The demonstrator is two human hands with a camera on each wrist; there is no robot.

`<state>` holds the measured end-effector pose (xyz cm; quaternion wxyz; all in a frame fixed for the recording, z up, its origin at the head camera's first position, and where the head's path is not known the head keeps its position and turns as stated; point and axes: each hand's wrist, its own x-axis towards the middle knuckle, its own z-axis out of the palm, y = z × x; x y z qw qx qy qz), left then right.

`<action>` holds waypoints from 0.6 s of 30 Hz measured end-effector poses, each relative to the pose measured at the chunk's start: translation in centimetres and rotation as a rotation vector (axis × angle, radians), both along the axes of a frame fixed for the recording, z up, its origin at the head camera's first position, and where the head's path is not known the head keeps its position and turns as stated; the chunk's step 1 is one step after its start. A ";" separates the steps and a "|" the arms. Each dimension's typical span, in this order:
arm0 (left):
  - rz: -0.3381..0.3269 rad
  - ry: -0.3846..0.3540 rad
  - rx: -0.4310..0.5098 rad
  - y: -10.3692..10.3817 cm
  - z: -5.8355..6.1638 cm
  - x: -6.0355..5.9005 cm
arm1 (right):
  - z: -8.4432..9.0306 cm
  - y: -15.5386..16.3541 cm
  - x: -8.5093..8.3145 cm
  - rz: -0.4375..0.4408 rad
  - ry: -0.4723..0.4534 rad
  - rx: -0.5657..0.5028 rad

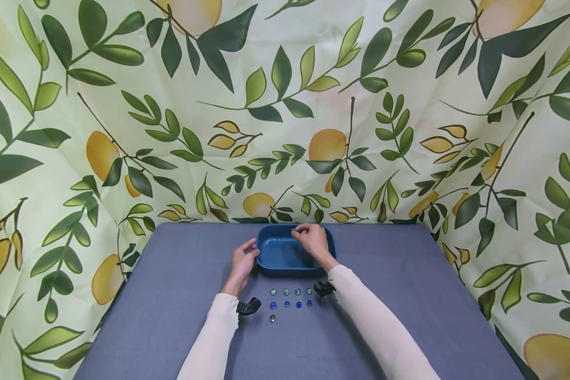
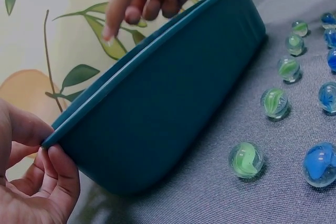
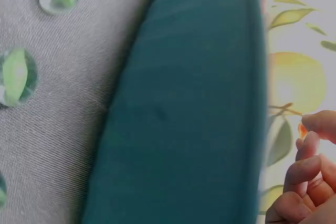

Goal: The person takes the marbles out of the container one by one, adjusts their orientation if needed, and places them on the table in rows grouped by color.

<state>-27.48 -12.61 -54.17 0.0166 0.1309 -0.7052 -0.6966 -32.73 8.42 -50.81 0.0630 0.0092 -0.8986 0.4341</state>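
My left hand [image 1: 242, 264] grips the left rim of a blue plastic tub [image 1: 275, 272], its thumb and fingers pinching the edge in the left wrist view. Over the tub's inside, toward the far rim, is my right hand [image 1: 313, 244]. Its thumb and index finger pinch a small glassy marble [image 3: 303, 130] with an orange tint, mostly hidden by the fingertips. On the cloth in front of the tub lie a row of green-swirled marbles [image 2: 247, 160] and a row of blue marbles [image 2: 320, 164]. A single darker marble [image 1: 273, 318] sits nearer to me.
A grey cloth covers the table [image 1: 180, 316]. Behind it and at both sides hangs a fabric backdrop [image 1: 285, 126] printed with leaves and fruit. Black wrist cameras [image 1: 249, 306] are strapped over both sleeves, the right one close above the marble rows.
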 end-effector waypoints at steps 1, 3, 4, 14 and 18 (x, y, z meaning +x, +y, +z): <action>0.001 0.000 0.002 0.0 0.0 0.0 | 0.3 0.2 0.3 0.005 0.002 -0.021; 0.001 0.003 0.004 0.1 0.1 0.0 | 0.9 0.5 0.8 0.018 0.018 -0.052; 0.002 0.000 0.007 0.1 0.1 0.0 | 1.2 0.6 1.1 0.023 0.026 -0.062; -0.004 0.007 -0.002 0.1 0.0 0.0 | 2.0 2.2 4.4 0.070 0.116 -0.084; 0.001 0.009 -0.003 0.1 0.3 0.1 | 2.0 2.7 5.8 0.100 0.133 -0.101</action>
